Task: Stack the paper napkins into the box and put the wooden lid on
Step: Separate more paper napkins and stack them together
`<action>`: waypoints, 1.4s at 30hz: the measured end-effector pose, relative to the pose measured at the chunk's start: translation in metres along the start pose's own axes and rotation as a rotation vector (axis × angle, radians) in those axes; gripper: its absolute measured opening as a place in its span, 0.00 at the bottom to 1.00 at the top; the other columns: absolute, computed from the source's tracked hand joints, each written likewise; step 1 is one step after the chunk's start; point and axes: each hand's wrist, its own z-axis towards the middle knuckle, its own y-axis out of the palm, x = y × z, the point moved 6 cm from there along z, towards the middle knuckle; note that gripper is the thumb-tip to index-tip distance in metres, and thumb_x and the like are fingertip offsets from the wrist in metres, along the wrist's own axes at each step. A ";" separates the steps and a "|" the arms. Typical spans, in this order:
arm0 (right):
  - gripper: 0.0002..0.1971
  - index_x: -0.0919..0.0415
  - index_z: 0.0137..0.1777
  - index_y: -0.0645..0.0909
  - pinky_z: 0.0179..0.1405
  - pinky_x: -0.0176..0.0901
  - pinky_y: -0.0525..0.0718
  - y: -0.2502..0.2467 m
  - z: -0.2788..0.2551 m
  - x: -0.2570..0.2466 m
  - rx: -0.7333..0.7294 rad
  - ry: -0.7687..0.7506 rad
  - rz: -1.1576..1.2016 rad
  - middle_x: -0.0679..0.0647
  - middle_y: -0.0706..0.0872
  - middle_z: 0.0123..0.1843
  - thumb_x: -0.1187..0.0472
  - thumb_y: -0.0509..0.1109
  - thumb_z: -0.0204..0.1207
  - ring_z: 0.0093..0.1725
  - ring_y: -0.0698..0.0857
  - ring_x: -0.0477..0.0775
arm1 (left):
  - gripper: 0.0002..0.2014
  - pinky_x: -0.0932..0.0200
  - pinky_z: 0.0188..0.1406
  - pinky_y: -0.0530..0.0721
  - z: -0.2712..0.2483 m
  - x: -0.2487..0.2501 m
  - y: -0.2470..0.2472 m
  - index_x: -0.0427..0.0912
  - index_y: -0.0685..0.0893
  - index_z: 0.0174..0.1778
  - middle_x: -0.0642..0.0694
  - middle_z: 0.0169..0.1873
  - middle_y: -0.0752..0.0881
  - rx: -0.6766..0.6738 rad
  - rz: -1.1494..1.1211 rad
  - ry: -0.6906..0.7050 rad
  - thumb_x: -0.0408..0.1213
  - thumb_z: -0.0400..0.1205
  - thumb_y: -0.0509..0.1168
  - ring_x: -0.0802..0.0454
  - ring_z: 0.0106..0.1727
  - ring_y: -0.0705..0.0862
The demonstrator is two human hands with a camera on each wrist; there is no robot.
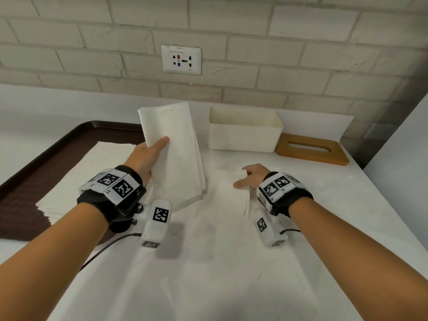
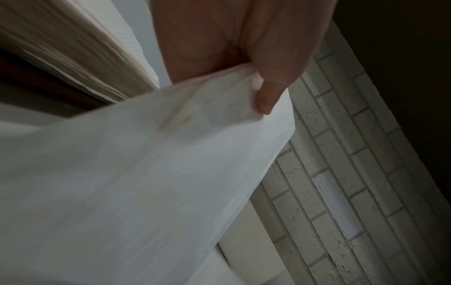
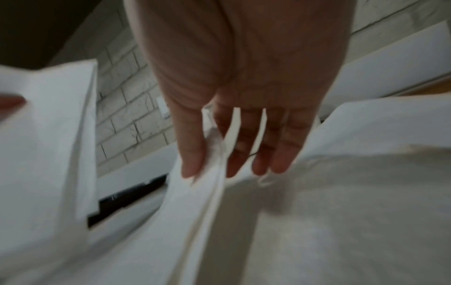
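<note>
Forearms frame the white bench (image 1: 231, 274), where the right hand (image 1: 251, 177) pinches a limp, thin sheet of loose napkins (image 1: 222, 205) between thumb and fingers. Beside it the left hand (image 1: 146, 158) grips a folded napkin stack (image 1: 176, 147), long axis pointing away. Ahead and right of that hand, nearer the right, stands the open white box (image 1: 243, 135), with the slotted wooden lid (image 1: 312, 149) lying flat just beyond it.

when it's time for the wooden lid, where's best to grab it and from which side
The wooden lid lies flat on the counter, right of the box. Its left end sits close to the box, so come from the open right side with the right hand and pinch a long edge. The centre slot would probably also serve as a finger hold.
</note>
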 end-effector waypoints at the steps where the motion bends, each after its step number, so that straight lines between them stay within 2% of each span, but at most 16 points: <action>1: 0.22 0.66 0.63 0.78 0.47 0.37 0.79 -0.004 -0.004 -0.006 -0.003 -0.045 0.153 0.55 0.79 0.55 0.59 0.75 0.71 0.52 0.80 0.53 | 0.17 0.51 0.58 0.77 0.001 0.001 0.000 0.36 0.75 0.67 0.42 0.56 0.83 -0.003 0.004 0.000 0.40 0.85 0.58 0.45 0.54 0.82; 3: 0.09 0.62 0.51 0.80 0.45 0.36 0.84 -0.016 -0.020 -0.020 -0.024 -0.145 0.481 0.55 0.84 0.50 0.67 0.73 0.72 0.45 0.84 0.50 | 0.18 0.52 0.57 0.77 0.002 0.003 0.002 0.36 0.74 0.69 0.42 0.59 0.82 -0.013 0.007 0.001 0.40 0.86 0.56 0.46 0.55 0.82; 5: 0.08 0.58 0.44 0.80 0.41 0.35 0.87 -0.035 -0.038 -0.037 -0.031 -0.247 0.739 0.52 0.87 0.43 0.71 0.70 0.72 0.42 0.86 0.47 | 0.19 0.51 0.59 0.77 0.003 0.007 0.007 0.38 0.73 0.71 0.43 0.60 0.82 -0.035 0.006 0.002 0.41 0.86 0.55 0.46 0.59 0.81; 8: 0.11 0.54 0.48 0.81 0.37 0.34 0.87 -0.065 -0.055 -0.064 -0.010 -0.377 0.932 0.47 0.90 0.40 0.71 0.69 0.73 0.40 0.89 0.43 | 0.17 0.50 0.59 0.77 0.001 0.012 0.027 0.40 0.74 0.68 0.46 0.55 0.84 -0.115 0.040 0.004 0.42 0.86 0.56 0.48 0.54 0.83; 11: 0.14 0.58 0.57 0.80 0.39 0.37 0.88 -0.080 -0.066 -0.085 0.034 -0.411 0.973 0.51 0.89 0.46 0.71 0.69 0.74 0.40 0.89 0.45 | 0.15 0.53 0.52 0.82 -0.005 0.015 0.058 0.40 0.79 0.63 0.45 0.52 0.87 -0.257 0.136 0.002 0.43 0.85 0.58 0.48 0.52 0.85; 14: 0.18 0.67 0.64 0.77 0.53 0.45 0.87 -0.084 -0.068 -0.088 0.210 -0.368 0.832 0.60 0.86 0.56 0.71 0.69 0.74 0.48 0.87 0.54 | 0.10 0.62 0.38 0.84 -0.017 0.018 0.086 0.42 0.82 0.52 0.48 0.42 0.88 -0.404 0.152 0.016 0.38 0.85 0.56 0.50 0.46 0.86; 16: 0.18 0.69 0.64 0.77 0.61 0.53 0.84 -0.087 -0.069 -0.084 0.345 -0.333 0.730 0.65 0.85 0.61 0.70 0.71 0.73 0.56 0.86 0.60 | 0.13 0.64 0.39 0.86 -0.029 0.022 0.103 0.49 0.83 0.50 0.52 0.42 0.91 -0.501 0.065 0.017 0.44 0.86 0.52 0.54 0.47 0.89; 19: 0.17 0.70 0.62 0.78 0.63 0.56 0.82 -0.091 -0.071 -0.074 0.433 -0.311 0.728 0.65 0.85 0.60 0.69 0.71 0.73 0.59 0.85 0.63 | 0.24 0.61 0.44 0.86 -0.036 0.022 0.115 0.52 0.84 0.53 0.52 0.46 0.91 -0.554 -0.111 -0.025 0.58 0.84 0.45 0.58 0.48 0.90; 21: 0.16 0.69 0.60 0.79 0.61 0.55 0.83 -0.092 -0.071 -0.070 0.450 -0.301 0.738 0.64 0.86 0.59 0.68 0.71 0.73 0.57 0.86 0.62 | 0.23 0.60 0.49 0.86 -0.040 0.020 0.118 0.50 0.83 0.56 0.50 0.48 0.91 -0.560 -0.094 -0.025 0.59 0.81 0.50 0.56 0.50 0.89; 25: 0.04 0.63 0.42 0.78 0.47 0.49 0.86 -0.084 -0.065 -0.066 0.397 -0.290 0.781 0.58 0.86 0.43 0.67 0.72 0.73 0.42 0.86 0.56 | 0.19 0.49 0.59 0.83 -0.034 0.012 0.108 0.37 0.78 0.65 0.41 0.57 0.86 -0.394 0.099 0.013 0.44 0.82 0.62 0.45 0.55 0.86; 28: 0.05 0.62 0.41 0.76 0.36 0.42 0.86 -0.068 -0.047 -0.050 0.280 -0.175 0.802 0.58 0.82 0.36 0.65 0.70 0.76 0.33 0.82 0.52 | 0.16 0.50 0.59 0.82 -0.024 0.017 0.078 0.36 0.79 0.61 0.42 0.50 0.87 -0.208 0.129 0.066 0.42 0.83 0.62 0.45 0.50 0.85; 30: 0.11 0.68 0.54 0.78 0.46 0.47 0.86 -0.052 -0.032 -0.033 0.218 -0.041 0.491 0.60 0.84 0.43 0.61 0.69 0.77 0.40 0.84 0.56 | 0.14 0.52 0.55 0.82 -0.021 0.022 0.054 0.38 0.79 0.60 0.46 0.45 0.85 -0.114 0.120 0.096 0.42 0.83 0.62 0.48 0.47 0.84; 33: 0.26 0.68 0.68 0.75 0.66 0.51 0.77 -0.026 -0.009 -0.007 0.127 0.133 -0.083 0.63 0.80 0.67 0.50 0.68 0.76 0.65 0.79 0.62 | 0.11 0.58 0.48 0.82 -0.022 0.025 0.023 0.40 0.78 0.58 0.48 0.43 0.85 -0.040 0.077 0.113 0.42 0.83 0.63 0.51 0.44 0.84; 35: 0.30 0.67 0.65 0.77 0.60 0.48 0.78 -0.014 -0.003 -0.001 0.112 0.151 -0.217 0.60 0.82 0.64 0.43 0.68 0.73 0.63 0.80 0.63 | 0.11 0.57 0.48 0.83 -0.024 0.024 0.007 0.40 0.79 0.57 0.48 0.44 0.85 -0.006 0.053 0.108 0.42 0.83 0.63 0.51 0.44 0.84; 38: 0.20 0.63 0.48 0.80 0.41 0.41 0.76 -0.006 0.002 0.000 0.162 0.146 -0.227 0.58 0.83 0.44 0.45 0.72 0.71 0.47 0.81 0.60 | 0.09 0.52 0.55 0.82 -0.028 0.020 -0.008 0.41 0.80 0.54 0.46 0.46 0.86 0.022 0.046 0.097 0.42 0.83 0.63 0.48 0.48 0.85; 42: 0.23 0.60 0.63 0.78 0.53 0.47 0.78 -0.003 0.002 -0.004 0.131 0.129 -0.270 0.60 0.80 0.65 0.50 0.72 0.71 0.58 0.81 0.61 | 0.07 0.54 0.54 0.83 -0.028 0.014 -0.018 0.42 0.80 0.50 0.47 0.45 0.86 0.047 0.035 0.079 0.42 0.83 0.62 0.49 0.48 0.85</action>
